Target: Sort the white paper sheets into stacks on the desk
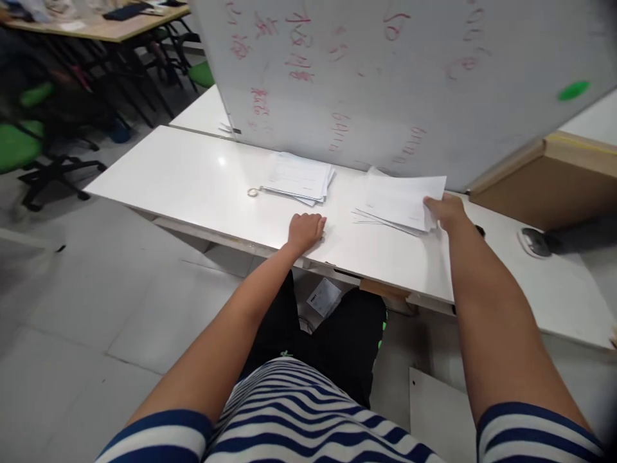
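Note:
My right hand (446, 211) grips the right edge of some loose white paper sheets (402, 198), thumb on top. Their left edges fan apart over the white desk (193, 183). Closed, my left hand (306, 233) rests near the desk's front edge; a small pale bit shows beside its fingers, and I cannot see what the curled fingers hold, if anything. Beyond that hand lies a slightly uneven stack of printed papers (301, 175). A small pale ring (252, 192) sits at the stack's left corner.
A whiteboard (347, 77) with red writing and a green magnet (573, 90) stands along the desk's back. At the right are a cardboard box (520, 183) and a computer mouse (535, 242). Green chairs (22, 145) and a wooden table (110, 29) stand at left.

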Tool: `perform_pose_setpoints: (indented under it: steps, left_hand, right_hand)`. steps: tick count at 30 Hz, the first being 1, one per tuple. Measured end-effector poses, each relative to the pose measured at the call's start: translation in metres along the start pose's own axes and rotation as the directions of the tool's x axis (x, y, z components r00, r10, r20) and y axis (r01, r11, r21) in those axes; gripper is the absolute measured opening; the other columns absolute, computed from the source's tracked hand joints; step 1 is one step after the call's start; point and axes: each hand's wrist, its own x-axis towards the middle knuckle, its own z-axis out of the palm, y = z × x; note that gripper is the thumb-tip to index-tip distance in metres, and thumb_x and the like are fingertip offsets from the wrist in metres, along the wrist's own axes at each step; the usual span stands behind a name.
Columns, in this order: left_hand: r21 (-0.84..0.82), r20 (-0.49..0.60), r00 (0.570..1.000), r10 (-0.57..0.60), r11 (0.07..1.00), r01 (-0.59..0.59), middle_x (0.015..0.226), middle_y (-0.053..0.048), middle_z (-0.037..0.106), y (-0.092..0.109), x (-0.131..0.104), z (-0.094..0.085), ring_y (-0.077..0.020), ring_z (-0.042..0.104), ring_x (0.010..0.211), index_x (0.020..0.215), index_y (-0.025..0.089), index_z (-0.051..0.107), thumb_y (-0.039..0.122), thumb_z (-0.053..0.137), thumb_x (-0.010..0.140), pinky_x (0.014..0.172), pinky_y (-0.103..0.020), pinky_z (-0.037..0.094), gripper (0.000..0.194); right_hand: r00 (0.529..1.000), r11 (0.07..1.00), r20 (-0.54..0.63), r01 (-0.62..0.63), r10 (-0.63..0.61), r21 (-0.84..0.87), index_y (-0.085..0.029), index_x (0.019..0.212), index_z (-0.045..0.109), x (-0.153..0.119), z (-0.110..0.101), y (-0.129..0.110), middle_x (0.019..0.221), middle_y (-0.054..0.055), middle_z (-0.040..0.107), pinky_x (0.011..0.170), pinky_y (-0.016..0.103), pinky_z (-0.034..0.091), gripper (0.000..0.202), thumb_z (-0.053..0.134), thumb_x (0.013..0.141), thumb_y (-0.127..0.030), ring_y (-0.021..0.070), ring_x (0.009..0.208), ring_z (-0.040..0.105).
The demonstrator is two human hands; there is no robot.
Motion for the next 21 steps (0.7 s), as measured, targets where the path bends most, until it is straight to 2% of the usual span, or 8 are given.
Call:
perform_pose_setpoints:
  steps: [1,3,6,9,12,14,17,21]
  left_hand:
    - [0.005,-0.004,1.000,0.002,1.000,-0.002,0.090,-0.012,0.065,0.000,0.000,0.000,-0.0268,0.057,0.092,0.096,0.017,0.060,0.038,0.017,0.098,0.079,-0.042,0.032,0.048]
    - [0.005,-0.012,1.000,0.002,1.000,-0.002,0.089,-0.012,0.065,-0.001,-0.001,0.001,-0.0253,0.058,0.091,0.096,0.017,0.061,0.037,0.016,0.099,0.080,-0.041,0.032,0.049]
    - [-0.011,-0.024,1.000,-0.007,1.000,0.006,0.089,-0.012,0.066,-0.001,-0.002,0.003,-0.0247,0.058,0.092,0.094,0.017,0.061,0.037,0.016,0.099,0.081,-0.041,0.032,0.050]
    - [-0.026,-0.017,1.000,-0.010,1.000,0.010,0.091,-0.012,0.067,-0.002,-0.002,0.003,-0.0255,0.058,0.094,0.096,0.016,0.061,0.037,0.016,0.099,0.083,-0.040,0.032,0.050]
    - [-0.046,-0.012,1.000,-0.019,0.999,0.018,0.097,-0.013,0.067,-0.002,-0.005,0.001,-0.0268,0.058,0.098,0.112,0.016,0.058,0.037,0.017,0.099,0.085,-0.040,0.032,0.048]
    - [-0.057,-0.025,0.999,-0.045,0.997,0.044,0.101,-0.014,0.067,-0.001,-0.006,-0.002,-0.0284,0.059,0.100,0.128,0.016,0.048,0.038,0.019,0.099,0.087,-0.040,0.032,0.046]
    - [-0.066,-0.053,0.996,-0.071,0.996,0.068,0.105,-0.015,0.066,0.001,-0.005,-0.006,-0.0302,0.059,0.103,0.140,0.016,0.033,0.040,0.019,0.098,0.088,-0.041,0.033,0.050]
    - [-0.101,-0.049,0.995,-0.083,0.992,0.078,0.102,-0.014,0.067,-0.001,-0.005,-0.010,-0.0279,0.060,0.103,0.141,0.013,0.030,0.042,0.020,0.097,0.087,-0.038,0.036,0.053]
  right_hand:
    - [0.997,0.989,-0.064,-0.050,0.042,-0.139,-0.006,0.087,0.062,0.001,0.004,0.002,0.109,0.023,0.064,0.085,0.033,0.042,0.030,0.071,0.065,-0.024,0.0251,0.106,0.059]
    - [0.979,0.951,-0.203,-0.072,0.009,-0.302,-0.007,0.112,0.057,-0.006,0.013,0.010,0.131,0.029,0.049,0.097,0.040,0.034,0.058,0.076,0.061,-0.026,0.0324,0.126,0.044]
    - [0.950,0.916,-0.238,0.096,-0.200,-0.389,-0.011,0.140,0.035,-0.038,0.030,0.023,0.149,0.028,0.023,0.108,0.048,0.019,0.080,0.070,0.072,-0.032,0.0349,0.140,0.019]
    - [0.943,0.866,-0.149,0.202,-0.299,-0.457,-0.012,0.146,0.025,-0.092,0.055,0.030,0.153,0.024,0.016,0.110,0.054,0.011,0.077,0.058,0.082,-0.039,0.0354,0.142,0.010]
    - [0.973,0.809,0.062,0.219,-0.222,-0.545,-0.011,0.147,0.022,-0.145,0.082,0.024,0.155,0.023,0.009,0.107,0.063,0.008,0.077,0.049,0.085,-0.049,0.0396,0.142,0.001]
    - [0.950,0.717,0.207,0.313,-0.235,-0.623,-0.016,0.149,0.017,-0.166,0.096,0.017,0.157,0.016,0.001,0.108,0.064,0.004,0.073,0.042,0.088,-0.048,0.0370,0.142,-0.005]
    - [0.951,0.639,0.179,0.302,-0.251,-0.707,-0.016,0.150,0.009,-0.174,0.102,0.010,0.158,0.013,-0.007,0.108,0.062,-0.001,0.072,0.033,0.091,-0.050,0.0342,0.142,-0.012]
    - [0.963,0.615,0.149,0.258,-0.224,-0.745,-0.016,0.150,0.010,-0.168,0.098,0.012,0.158,0.016,-0.002,0.109,0.060,0.000,0.071,0.026,0.092,-0.053,0.0341,0.143,-0.009]
